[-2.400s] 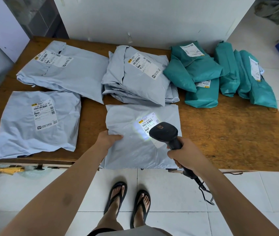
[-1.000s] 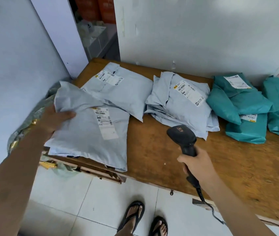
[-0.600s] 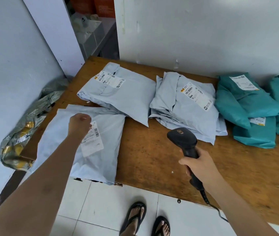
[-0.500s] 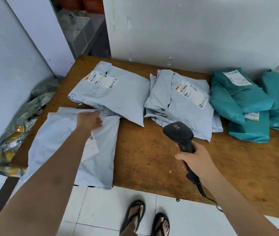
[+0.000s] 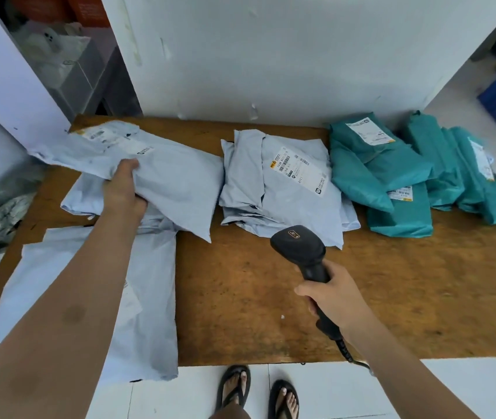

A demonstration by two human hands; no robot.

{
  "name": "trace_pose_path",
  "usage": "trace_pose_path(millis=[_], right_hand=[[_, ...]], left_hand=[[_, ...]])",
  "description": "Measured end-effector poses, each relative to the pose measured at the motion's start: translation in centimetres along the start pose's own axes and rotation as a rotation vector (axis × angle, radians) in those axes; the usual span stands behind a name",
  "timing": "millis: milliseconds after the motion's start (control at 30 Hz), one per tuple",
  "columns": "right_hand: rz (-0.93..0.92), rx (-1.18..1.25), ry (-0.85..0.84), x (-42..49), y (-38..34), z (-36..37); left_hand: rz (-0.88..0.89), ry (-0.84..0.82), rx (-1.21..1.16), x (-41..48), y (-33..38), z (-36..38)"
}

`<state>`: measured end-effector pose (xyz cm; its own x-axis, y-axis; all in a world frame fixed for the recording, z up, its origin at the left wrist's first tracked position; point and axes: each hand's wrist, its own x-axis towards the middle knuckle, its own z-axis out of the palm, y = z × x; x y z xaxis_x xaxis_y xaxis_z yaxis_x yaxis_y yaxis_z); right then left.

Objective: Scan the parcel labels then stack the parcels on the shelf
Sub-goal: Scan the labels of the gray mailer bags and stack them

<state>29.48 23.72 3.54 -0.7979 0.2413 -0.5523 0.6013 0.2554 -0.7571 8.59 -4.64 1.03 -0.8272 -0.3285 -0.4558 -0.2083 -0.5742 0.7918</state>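
Parcel sorting at brown wooden table (image 5: 255, 297): my left hand (image 5: 122, 189) grips a pale grey plastic mailer parcel (image 5: 174, 182) by its near edge at the table's far left, fingers curled round the plastic and thumb on top. Its white label (image 5: 110, 139) faces up toward the table's far left corner, too blurred for me to read. A second flat grey mailer (image 5: 156, 297) lies on the table's near left corner, overhanging the front edge, with my forearm crossing above it. My right hand (image 5: 334, 300) is wrapped round the handle of a black handheld barcode scanner (image 5: 298, 246), held above the table's bare middle with its head pointing toward the far edge. A black cable (image 5: 343, 347) trails from the handle past the table's front edge. A pile of folded grey mailers (image 5: 286, 201), printed label (image 5: 299, 170) up, sits at the table's far centre. Teal plastic parcels (image 5: 382, 176) are heaped on the table's far right, several showing white labels. Crumpled silver bags (image 5: 1, 207) lie off the table's left edge. Feet in black sandals (image 5: 234, 385) stand on white tiles before the table's front edge.
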Motion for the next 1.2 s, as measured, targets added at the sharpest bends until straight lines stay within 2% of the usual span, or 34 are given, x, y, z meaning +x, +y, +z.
trace_pose_path(millis=[100,200,500,633,700,767,933,1200], right_hand=[[-0.012,0.006,-0.004,-0.4,-0.3,0.1],[-0.039,0.015,0.010,-1.0,-0.4,-0.4],[-0.078,0.180,0.125,-3.3,1.4,-4.8],[-0.078,0.222,0.191,-4.5,3.0,-7.5],[-0.079,0.216,0.243,-5.0,4.0,-8.8],[-0.055,0.210,0.287,-5.5,5.3,-10.1],[0.004,0.237,0.266,-6.8,8.0,-11.7],[0.094,0.297,0.006,-8.1,8.8,-8.5]], left_hand=[[0.028,-0.154,0.000,-2.9,2.1,-0.7],[0.001,-0.211,0.004,-5.7,2.7,-3.5],[-0.035,-0.132,-0.146,-12.8,-1.4,-11.6],[-0.209,-0.181,0.119,-15.7,-6.4,-10.9],[-0.378,-0.359,0.243,-17.6,-9.4,-9.0],[-0.519,-0.461,0.428,-18.4,-13.1,-7.7],[-0.273,-0.218,0.670,-19.3,-20.3,-4.6],[-0.230,-0.167,0.715,-20.3,-22.3,-4.0]])
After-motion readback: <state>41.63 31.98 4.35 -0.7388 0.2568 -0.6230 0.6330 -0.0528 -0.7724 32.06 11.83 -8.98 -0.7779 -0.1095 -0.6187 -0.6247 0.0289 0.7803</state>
